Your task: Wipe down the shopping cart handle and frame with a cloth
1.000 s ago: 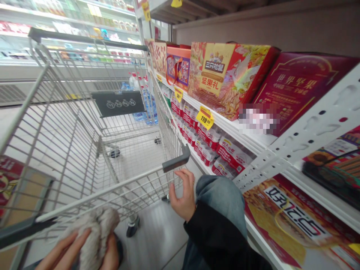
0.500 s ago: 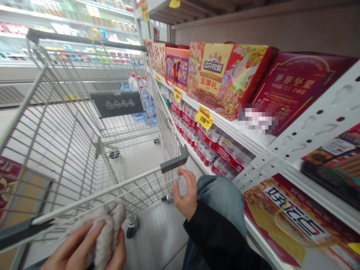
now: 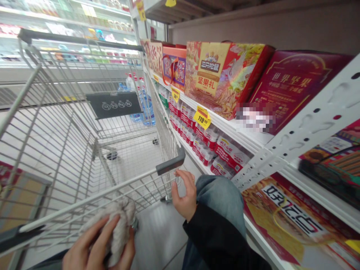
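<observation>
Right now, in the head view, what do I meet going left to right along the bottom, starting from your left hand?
Left hand → fuzzy beige bundle → right hand → black sleeve → printed box

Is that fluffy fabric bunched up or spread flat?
Bunched: the left hand clutches the fluffy fabric in a crumpled wad.

1. Right of the fingers (image 3: 188, 183), a white perforated metal shelf upright (image 3: 303, 138) rose along the aisle.
2. Above and right of them, a pale beige flat back panel (image 3: 253, 22) closed the top of the shelving.
3. Below the fingers lay a glossy pale grey tiled floor (image 3: 160, 240), evenly lit.
4. Well beyond the fingers stood a long, brightly lit white refrigerated display case (image 3: 64, 52).
</observation>
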